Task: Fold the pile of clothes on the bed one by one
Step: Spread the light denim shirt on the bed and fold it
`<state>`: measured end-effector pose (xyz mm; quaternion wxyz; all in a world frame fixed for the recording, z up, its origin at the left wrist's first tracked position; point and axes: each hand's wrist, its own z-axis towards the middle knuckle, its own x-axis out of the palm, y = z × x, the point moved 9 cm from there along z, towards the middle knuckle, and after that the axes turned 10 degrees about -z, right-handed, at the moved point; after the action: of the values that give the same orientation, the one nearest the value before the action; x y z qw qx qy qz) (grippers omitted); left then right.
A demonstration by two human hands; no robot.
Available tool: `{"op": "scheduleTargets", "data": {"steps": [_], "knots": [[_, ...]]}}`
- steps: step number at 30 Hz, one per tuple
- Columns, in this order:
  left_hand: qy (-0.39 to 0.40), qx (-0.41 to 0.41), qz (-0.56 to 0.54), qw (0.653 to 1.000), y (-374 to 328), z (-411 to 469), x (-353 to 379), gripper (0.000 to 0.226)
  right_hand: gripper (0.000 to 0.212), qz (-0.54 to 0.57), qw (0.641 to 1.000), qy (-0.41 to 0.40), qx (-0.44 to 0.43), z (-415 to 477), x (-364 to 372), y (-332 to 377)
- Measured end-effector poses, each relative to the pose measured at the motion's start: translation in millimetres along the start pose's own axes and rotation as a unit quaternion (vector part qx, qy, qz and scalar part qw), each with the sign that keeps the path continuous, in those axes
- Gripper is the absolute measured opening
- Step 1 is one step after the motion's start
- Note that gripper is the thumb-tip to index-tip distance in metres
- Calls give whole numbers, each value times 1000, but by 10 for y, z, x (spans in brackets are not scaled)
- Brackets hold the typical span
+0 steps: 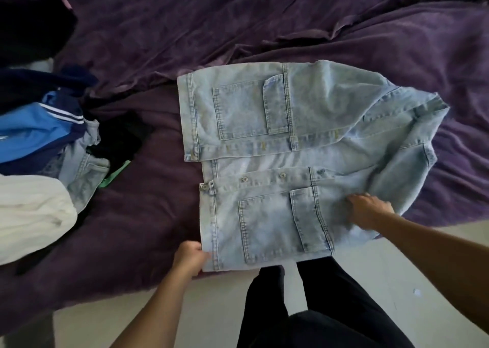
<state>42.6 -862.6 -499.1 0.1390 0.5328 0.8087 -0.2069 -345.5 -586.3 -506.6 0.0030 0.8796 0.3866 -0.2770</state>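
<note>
The pale denim jacket (291,125) lies front-up and unbuttoned on the purple bedcover (211,30), hem to the left, by the bed's near edge. The left hand (189,257) pinches its near-left hem corner. The right hand (366,211) curls its fingers into bunched denim at the near right. The pile of clothes (45,136) sits at the left.

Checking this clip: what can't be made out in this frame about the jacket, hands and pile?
Head view only:
Denim jacket: sleeves lost in its bunched collar end.
Right hand: fingertips buried in denim folds; gripping or pressing unclear.
Left hand: fingers hidden under the hem it grips.
Pile of clothes: cut off by the left edge; dark pieces too dim to count.
</note>
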Motion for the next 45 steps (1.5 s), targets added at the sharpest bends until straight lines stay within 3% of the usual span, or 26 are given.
{"op": "scheduleTargets", "data": {"steps": [3,5,8,10,12,14,16,20,22,23,25,27,28,29,30,31,32,33,34,35,36,38,39,42,45], "knots": [[-84,72,54,992,-308,-25,-221,17,45,23,1000,-4,-1,-102,50,35],[-131,135,90,978,-658,-46,-320,26,36,53,995,-89,0,-62,-250,17],[-150,288,152,934,-1362,-36,-225,23,29,132,958,-253,-1,55,-882,20],[-134,385,195,892,-1787,-6,5,30,33,157,951,-267,-13,237,-1084,86],[-110,422,251,864,-2002,119,279,38,39,145,965,-217,-27,431,-1013,171],[-99,391,330,853,-2005,275,506,41,58,93,983,-154,-21,512,-749,180],[-110,359,398,837,-1915,334,620,28,68,51,991,-125,-3,483,-515,98],[-123,364,291,876,-1892,259,483,15,37,-53,997,-50,11,356,-335,-128],[-154,382,244,878,-1988,161,326,18,26,-94,995,-41,2,316,-401,-157],[-171,392,232,874,-2029,111,258,20,21,-81,994,-71,-7,304,-522,-152],[-206,396,204,871,-2049,66,112,18,12,29,975,-219,-16,231,-974,-189],[-225,368,207,878,-2006,115,20,18,16,144,881,-451,-30,-80,-1490,-258],[-223,341,230,884,-1981,169,18,17,16,163,832,-528,-43,-254,-1612,-240],[-217,310,264,887,-1953,225,30,13,15,165,815,-552,-64,-326,-1630,-170],[-208,280,293,890,-1938,269,51,12,16,163,833,-521,-91,-269,-1553,-59],[-197,259,314,892,-1941,295,80,23,17,165,873,-446,-110,-124,-1386,50],[-189,252,324,892,-1986,291,116,37,19,179,911,-356,-107,34,-1195,80],[-193,268,321,888,-2088,242,151,46,19,232,920,-308,-71,176,-1094,-40],[-202,301,309,879,-2234,173,196,51,19,326,896,-301,-3,297,-1089,-281],[-212,342,296,867,-2402,88,258,51,20,451,838,-297,81,409,-1084,-589],[-214,377,280,856,-2562,11,335,50,21,575,755,-278,148,499,-1060,-845],[-191,425,262,845,-2847,-110,564,47,23,749,597,-218,188,700,-1083,-1114],[-170,441,258,842,-2965,-155,712,44,20,781,558,-199,198,786,-1123,-1204],[-119,481,272,825,-3248,-266,1181,39,29,812,539,-129,183,894,-1258,-1206],[-95,498,282,815,-3451,-317,1538,40,18,842,517,-101,115,912,-1485,-1156]]}}
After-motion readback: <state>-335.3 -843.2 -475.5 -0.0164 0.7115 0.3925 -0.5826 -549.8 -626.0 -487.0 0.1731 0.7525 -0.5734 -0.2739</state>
